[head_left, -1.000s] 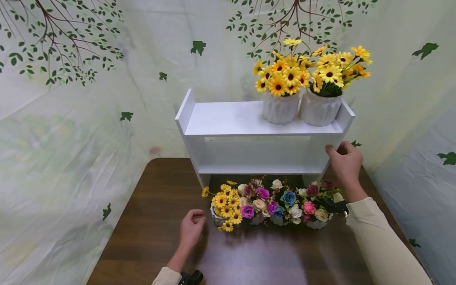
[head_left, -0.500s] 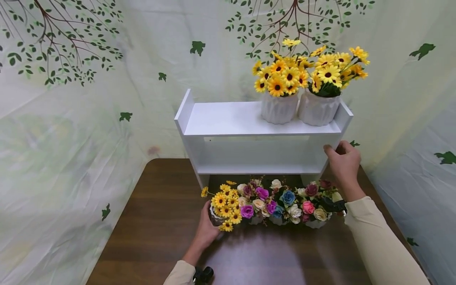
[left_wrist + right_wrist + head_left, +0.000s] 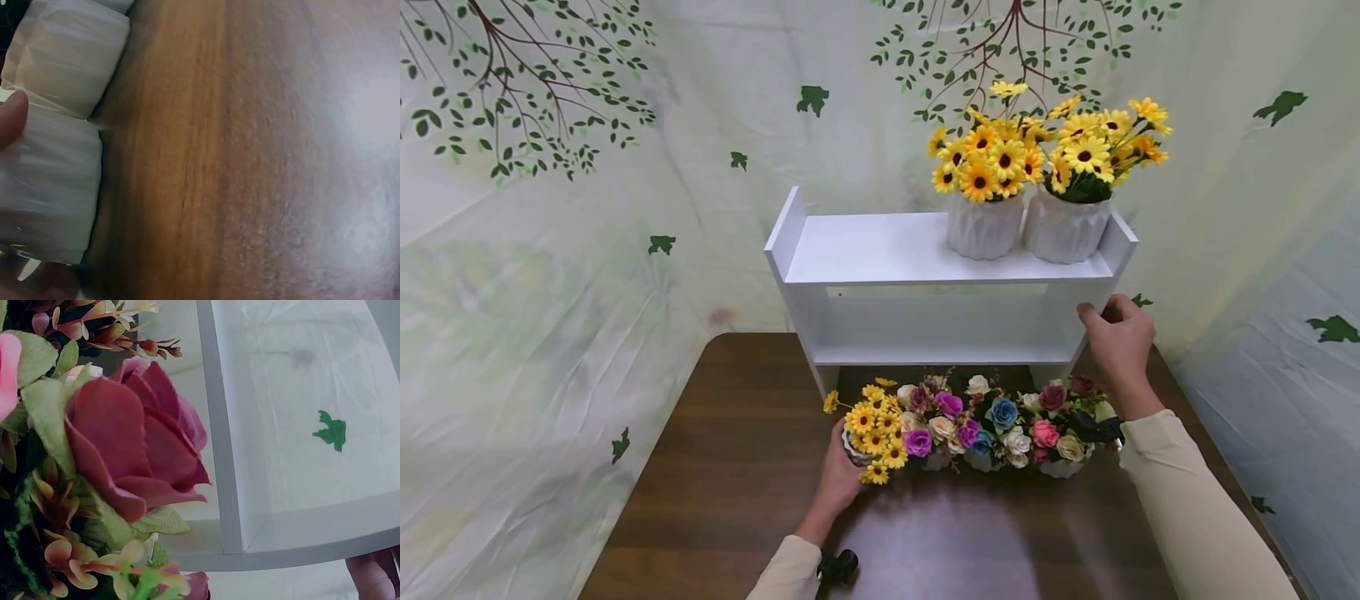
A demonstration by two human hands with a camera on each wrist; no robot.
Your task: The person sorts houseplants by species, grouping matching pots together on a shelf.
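Observation:
My left hand grips a white pot of yellow daisies from the left, the pot standing at the left end of a row on the table. In the left wrist view the thumb lies on one side of it and other fingers show below. My right hand pinches the front edge of the right side panel of a white two-tier shelf. Fingers of that hand show beside the panel in the right wrist view. On the top tier, two white pots of yellow daisies stand side by side at the right.
Rose arrangements in white pots, with purple, blue and pink blooms, continue the row in front of the shelf. A dark red rose fills much of the right wrist view. Brown table; printed cloth behind.
My left hand has moved right and slightly forward from bare table beside the daisy pot and taken hold of it. The right hand stays at the shelf's side panel.

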